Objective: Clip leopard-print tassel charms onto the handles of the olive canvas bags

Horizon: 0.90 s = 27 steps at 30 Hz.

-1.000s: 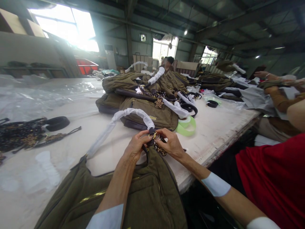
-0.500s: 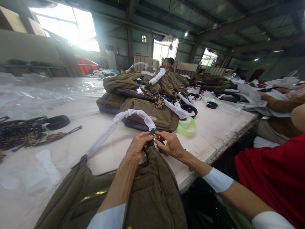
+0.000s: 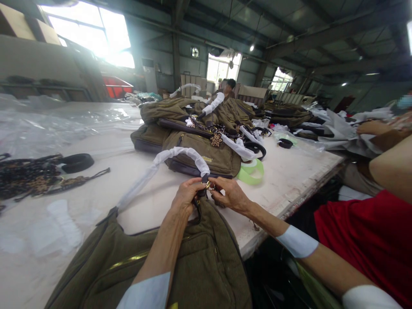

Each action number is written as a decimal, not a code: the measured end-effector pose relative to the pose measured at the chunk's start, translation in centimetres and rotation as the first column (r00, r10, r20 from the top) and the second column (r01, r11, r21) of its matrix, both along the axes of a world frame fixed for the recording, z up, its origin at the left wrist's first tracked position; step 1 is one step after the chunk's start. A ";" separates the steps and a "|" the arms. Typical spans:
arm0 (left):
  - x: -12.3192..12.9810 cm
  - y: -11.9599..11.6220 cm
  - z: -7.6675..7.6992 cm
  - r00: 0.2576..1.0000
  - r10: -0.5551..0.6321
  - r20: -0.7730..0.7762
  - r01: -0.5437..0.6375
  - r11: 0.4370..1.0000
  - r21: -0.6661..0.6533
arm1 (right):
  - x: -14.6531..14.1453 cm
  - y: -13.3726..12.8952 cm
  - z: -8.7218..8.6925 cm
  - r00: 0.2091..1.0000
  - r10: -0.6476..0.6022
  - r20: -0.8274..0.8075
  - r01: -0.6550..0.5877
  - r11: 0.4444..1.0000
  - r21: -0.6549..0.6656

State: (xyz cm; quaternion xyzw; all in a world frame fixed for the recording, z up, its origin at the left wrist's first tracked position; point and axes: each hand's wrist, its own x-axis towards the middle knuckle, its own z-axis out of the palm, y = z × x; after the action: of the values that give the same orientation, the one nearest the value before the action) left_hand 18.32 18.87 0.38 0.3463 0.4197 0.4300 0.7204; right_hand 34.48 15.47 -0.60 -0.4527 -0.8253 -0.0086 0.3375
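Observation:
An olive corduroy bag with a gold zipper lies at the table's near edge. Its handle, wrapped in white paper, arches up and meets the bag at a gold ring. My left hand pinches the dark strap end just left of the ring. From the right, my right hand has its thumb and forefinger closed on a small gold clasp at the ring. The clasp's details are partly hidden by the fingers.
Stacked olive bags with wrapped handles and charms lie ahead, beside a green tape roll. Black straps and charms rest on the white table at left, below clear plastic. A person in red is close at right.
Both hands stay at the ring with hardly any movement. At the right, the person in red has shifted, and another person's arm beyond has moved slightly.

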 end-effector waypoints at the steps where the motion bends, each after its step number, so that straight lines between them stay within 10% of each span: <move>1: 0.0 0.0 0.0 1.000 0.001 0.002 -0.001 1.000 0.000 | 0.0 -0.1 0.0 1.000 -0.003 -0.001 0.003 1.000 0.003; 27: -0.2 0.3 -0.1 0.996 -0.084 0.032 0.083 0.996 0.020 | -0.9 0.4 -0.8 0.979 -0.142 -0.145 0.154 0.985 0.075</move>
State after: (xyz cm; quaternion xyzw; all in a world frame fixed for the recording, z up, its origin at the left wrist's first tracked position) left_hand 18.10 19.12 0.28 0.3631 0.3890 0.4090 0.7413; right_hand 33.58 15.86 -1.38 -0.4976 -0.7625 -0.0378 0.4117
